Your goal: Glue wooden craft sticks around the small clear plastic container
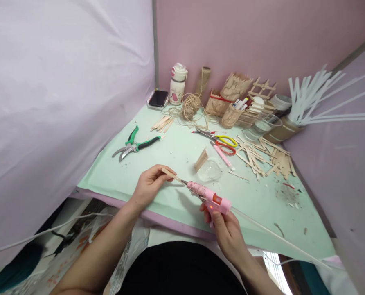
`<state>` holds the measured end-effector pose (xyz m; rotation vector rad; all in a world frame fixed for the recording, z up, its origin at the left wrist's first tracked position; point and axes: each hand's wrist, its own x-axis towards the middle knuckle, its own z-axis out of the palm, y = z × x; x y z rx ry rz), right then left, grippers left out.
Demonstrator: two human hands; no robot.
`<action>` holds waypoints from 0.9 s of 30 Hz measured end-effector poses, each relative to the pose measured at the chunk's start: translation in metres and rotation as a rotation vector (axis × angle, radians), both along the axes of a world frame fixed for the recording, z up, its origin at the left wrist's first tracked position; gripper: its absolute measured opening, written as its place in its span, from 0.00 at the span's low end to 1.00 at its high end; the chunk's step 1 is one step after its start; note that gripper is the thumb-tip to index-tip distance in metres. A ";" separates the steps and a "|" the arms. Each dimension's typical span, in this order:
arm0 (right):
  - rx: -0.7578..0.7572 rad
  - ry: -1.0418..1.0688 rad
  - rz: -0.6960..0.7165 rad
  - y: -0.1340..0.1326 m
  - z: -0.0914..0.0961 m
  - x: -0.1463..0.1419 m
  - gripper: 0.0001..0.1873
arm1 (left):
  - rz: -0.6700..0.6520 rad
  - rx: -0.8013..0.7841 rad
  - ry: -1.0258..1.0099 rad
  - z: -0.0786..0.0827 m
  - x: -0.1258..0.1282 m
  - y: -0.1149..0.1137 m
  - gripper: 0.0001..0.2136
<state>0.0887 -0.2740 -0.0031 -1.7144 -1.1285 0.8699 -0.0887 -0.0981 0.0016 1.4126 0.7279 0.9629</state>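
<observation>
My left hand [150,184] pinches a short wooden craft stick [170,174] above the near part of the mint-green table mat [158,159]. My right hand [224,227] grips the handle of a pink hot glue gun [210,197], a clear glue stick trailing out of its back. The gun's metal nozzle touches the end of the wooden stick. Just beyond the nozzle lie a small stack of wooden sticks [201,159] and a clear plastic piece [210,171].
Green-handled pruning shears [135,145] lie at the left. Yellow and red scissors [222,142], a pink pen and a heap of wooden sticks [266,157] lie at the right. A phone [158,98], cup, twine, stick-built holders and white strips line the back wall.
</observation>
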 end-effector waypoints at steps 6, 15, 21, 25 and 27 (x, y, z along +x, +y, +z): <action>-0.005 -0.040 0.031 0.005 0.001 -0.006 0.24 | -0.003 0.105 0.036 -0.004 -0.001 0.001 0.03; 0.118 -0.231 0.069 0.001 0.000 -0.006 0.20 | 0.008 0.484 0.140 -0.014 -0.007 -0.003 0.05; 0.176 -0.278 0.107 -0.001 0.002 -0.006 0.16 | -0.015 0.702 0.172 -0.013 -0.007 -0.006 0.06; 0.173 -0.299 0.132 0.001 0.006 -0.007 0.12 | -0.015 0.772 0.177 -0.013 -0.006 -0.008 0.07; 0.188 -0.313 0.145 0.002 0.009 -0.008 0.12 | -0.013 0.805 0.180 -0.012 -0.006 -0.009 0.07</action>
